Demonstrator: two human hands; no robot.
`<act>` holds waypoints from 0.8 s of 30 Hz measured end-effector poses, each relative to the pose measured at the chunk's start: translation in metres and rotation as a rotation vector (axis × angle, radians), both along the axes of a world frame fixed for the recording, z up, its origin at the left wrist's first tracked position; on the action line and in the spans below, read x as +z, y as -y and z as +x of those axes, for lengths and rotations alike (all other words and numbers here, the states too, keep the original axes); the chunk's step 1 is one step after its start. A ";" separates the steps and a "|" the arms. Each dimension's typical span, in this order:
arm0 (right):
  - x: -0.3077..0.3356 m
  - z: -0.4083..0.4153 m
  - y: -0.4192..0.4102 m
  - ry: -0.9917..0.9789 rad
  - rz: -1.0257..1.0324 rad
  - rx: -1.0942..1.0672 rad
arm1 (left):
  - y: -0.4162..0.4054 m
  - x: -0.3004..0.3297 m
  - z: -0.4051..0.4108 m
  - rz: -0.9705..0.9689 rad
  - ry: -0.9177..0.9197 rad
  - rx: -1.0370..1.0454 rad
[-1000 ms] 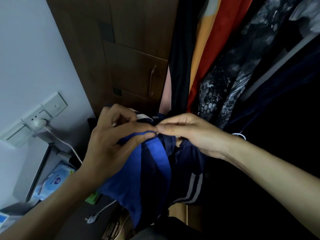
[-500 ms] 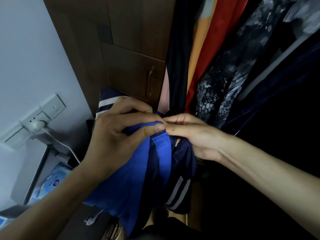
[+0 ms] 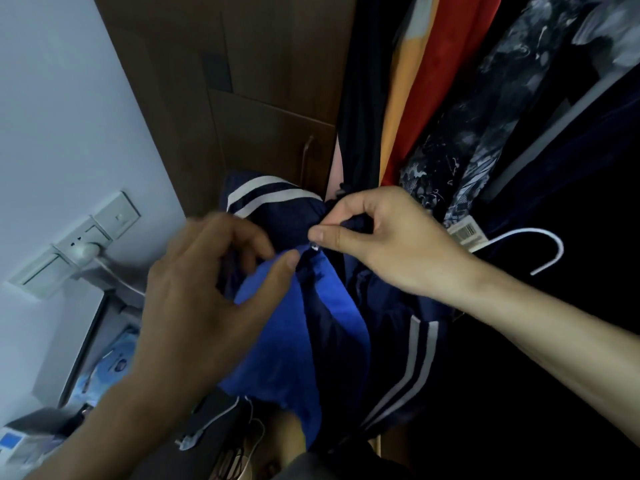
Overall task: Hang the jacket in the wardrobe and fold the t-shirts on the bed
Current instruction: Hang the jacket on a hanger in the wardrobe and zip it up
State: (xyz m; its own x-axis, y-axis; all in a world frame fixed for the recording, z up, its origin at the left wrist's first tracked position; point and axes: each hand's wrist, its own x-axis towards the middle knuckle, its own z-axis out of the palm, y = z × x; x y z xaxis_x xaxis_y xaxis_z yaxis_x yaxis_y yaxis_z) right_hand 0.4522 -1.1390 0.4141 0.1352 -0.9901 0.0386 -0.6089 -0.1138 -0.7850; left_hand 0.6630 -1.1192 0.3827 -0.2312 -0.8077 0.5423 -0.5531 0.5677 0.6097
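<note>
In front of the open wardrobe [image 3: 270,84] full of hanging clothes [image 3: 450,98], the navy and blue jacket [image 3: 332,323] hangs between both hands, right hand [image 3: 388,237] pinching its top edge, left hand [image 3: 207,289] blurred, fingers loosely spread against the blue fabric, beside a white hanger [image 3: 540,247].

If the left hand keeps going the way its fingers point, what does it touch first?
Most likely the jacket: the left hand points up and right at its navy, white-striped fold, with the right hand pinching the fabric just beyond. The hand is blurred and depth is unclear.
</note>
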 end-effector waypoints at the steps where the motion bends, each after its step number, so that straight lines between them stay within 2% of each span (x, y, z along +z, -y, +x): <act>1: -0.003 0.003 -0.003 -0.085 -0.080 -0.022 | -0.006 -0.001 -0.001 0.132 -0.013 0.001; 3: -0.010 0.011 -0.010 -0.247 -0.217 -0.032 | -0.012 -0.005 -0.007 0.392 -0.017 -0.057; 5: -0.013 0.018 -0.015 -0.323 -0.288 -0.034 | -0.011 -0.012 -0.014 0.527 -0.057 -0.099; 8: -0.012 0.022 -0.016 -0.261 -0.277 -0.023 | -0.006 -0.018 -0.021 0.650 -0.213 -0.140; 12: -0.007 0.022 -0.014 -0.177 -0.273 0.005 | -0.007 -0.017 -0.024 0.857 -0.566 -0.170; 17: -0.004 0.022 -0.008 -0.097 -0.210 0.007 | -0.008 -0.014 -0.025 0.893 -0.722 -0.164; 22: -0.004 0.015 -0.001 0.011 -0.084 0.047 | -0.003 -0.017 -0.021 0.842 -0.670 -0.170; 24: -0.007 0.016 -0.001 -0.007 -0.083 0.039 | -0.001 -0.018 -0.019 0.831 -0.639 -0.177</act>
State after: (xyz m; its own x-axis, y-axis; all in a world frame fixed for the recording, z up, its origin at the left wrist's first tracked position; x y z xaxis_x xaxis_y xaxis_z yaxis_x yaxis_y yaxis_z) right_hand 0.4682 -1.1385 0.4074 0.1745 -0.9774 0.1196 -0.6082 -0.2025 -0.7675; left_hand 0.6444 -1.1179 0.3644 -0.2492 -0.9631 -0.1019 0.0563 -0.1195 0.9912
